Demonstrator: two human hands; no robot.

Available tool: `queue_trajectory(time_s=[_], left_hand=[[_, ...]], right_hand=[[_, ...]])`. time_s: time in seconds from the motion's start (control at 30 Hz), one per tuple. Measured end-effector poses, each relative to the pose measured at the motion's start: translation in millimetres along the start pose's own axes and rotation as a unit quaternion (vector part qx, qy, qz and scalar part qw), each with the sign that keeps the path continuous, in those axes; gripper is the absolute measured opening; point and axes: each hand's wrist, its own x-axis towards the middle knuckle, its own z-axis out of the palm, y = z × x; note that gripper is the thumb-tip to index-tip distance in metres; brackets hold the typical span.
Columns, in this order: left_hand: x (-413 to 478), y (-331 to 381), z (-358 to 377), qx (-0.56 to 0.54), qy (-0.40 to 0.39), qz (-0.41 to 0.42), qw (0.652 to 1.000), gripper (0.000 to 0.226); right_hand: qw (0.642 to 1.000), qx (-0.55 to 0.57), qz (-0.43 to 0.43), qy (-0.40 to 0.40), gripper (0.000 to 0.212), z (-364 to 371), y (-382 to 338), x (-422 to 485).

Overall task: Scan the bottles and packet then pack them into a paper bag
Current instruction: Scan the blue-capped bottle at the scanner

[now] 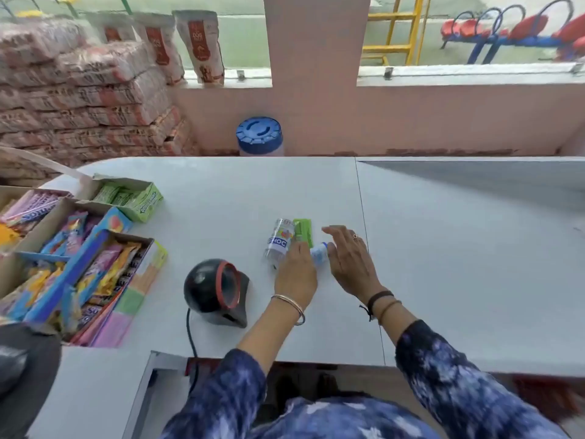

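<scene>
At the far left of the grey surface (221,191), well left of the scanner (217,291), open cardboard boxes of sweets (79,248) crowd the edge, a green box (133,198) lying farthest back among them. The black scanner, its window ringed in red, stands near the front edge with its cable trailing down toward the person. Just right of the scanner and a little farther back lies a clear bottle (278,240) on its side, a green packet (303,231) touching its right flank.

The left hand (296,274) reaches in right of the scanner, fingers together and laid over the near end of the packet and the neck of a second bottle (319,253), which shows only as a white and blue patch between the two hands; whether the fingers actually grip either item cannot be told. The right hand (348,261), farther right of the scanner, hovers spread and flat beside that second bottle, holding nothing.

No paper bag is in view, so the task looks to be at its opening, with nothing yet scanned. The risks follow from the layout: both bottles lie on their sides on a smooth surface, and a brush from either hand could set one rolling off toward the back. Gathering packet and bottle in one grab could let the thin packet slip, or present two barcodes to the scanner at once.
</scene>
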Motion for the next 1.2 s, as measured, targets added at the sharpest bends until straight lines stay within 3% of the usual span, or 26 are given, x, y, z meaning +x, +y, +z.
queue_trajectory(time_s=[0.13, 0.23, 0.33, 0.4, 0.47, 0.53, 0.6, 0.67, 0.73, 0.8, 0.9, 1.1, 1.2], left_hand=[[-4.4, 1.9, 4.8, 0.121, -0.043, -0.005, 0.992, 0.040], [-1.5, -3.8, 13.6, 0.126, -0.003, 0.025, 0.992, 0.038], [-6.6, 5.2, 5.9, -0.097, -0.034, -0.014, 0.995, 0.033], [-14.7, 11.2, -2.9, -0.211, -0.007, -0.038, 0.977, 0.030], [-18.2, 11.6, -12.2, -0.334, 0.028, -0.075, 0.939, 0.032], [-19.3, 8.2, -14.4, -0.432, 0.047, -0.137, 0.890, 0.026], [-23.7, 5.4, -10.2, -0.471, 0.018, -0.165, 0.866, 0.017], [-33.7, 8.0, -2.5, -0.481, -0.056, -0.145, 0.863, 0.040], [-42.4, 18.5, 1.7, -0.493, -0.080, -0.121, 0.858, 0.052], [-48.1, 31.6, 4.7, -0.502, -0.036, -0.114, 0.857, 0.054], [-49.2, 48.7, 5.4, -0.488, 0.050, -0.113, 0.864, 0.049], [-49.3, 49.6, 3.8, -0.534, 0.095, -0.119, 0.832, 0.038], [-49.5, 37.1, 2.7, -0.593, 0.099, -0.186, 0.777, 0.036]], right_hand=[[0.995, -0.005, -0.030, -0.091, 0.056, 13.1, 14.2, -14.4], [0.989, -0.036, -0.075, -0.121, 0.062, 20.3, 26.6, -17.4], [0.987, -0.002, -0.079, -0.141, 0.055, 20.1, 32.1, -17.6], [0.984, 0.107, -0.045, -0.135, 0.043, 13.2, 30.1, -17.9], [0.959, 0.253, 0.038, -0.120, 0.041, 2.1, 25.4, -15.6], [0.884, 0.421, 0.148, -0.140, 0.050, -8.9, 22.3, -10.8], [0.808, 0.528, 0.199, -0.173, 0.050, -16.0, 24.1, -4.4], [0.732, 0.613, 0.216, -0.202, 0.043, -21.8, 22.9, 3.0], [0.646, 0.692, 0.236, -0.220, 0.045, -24.0, 19.2, 8.4], [0.579, 0.746, 0.242, -0.222, 0.052, -23.1, 16.0, 10.7], [0.521, 0.798, 0.231, -0.196, 0.056, -22.2, 12.3, 14.7], [0.516, 0.807, 0.221, -0.184, 0.056, -27.3, 9.3, 22.2], [0.578, 0.762, 0.227, -0.186, 0.042, -22.4, -1.9, 22.0]])
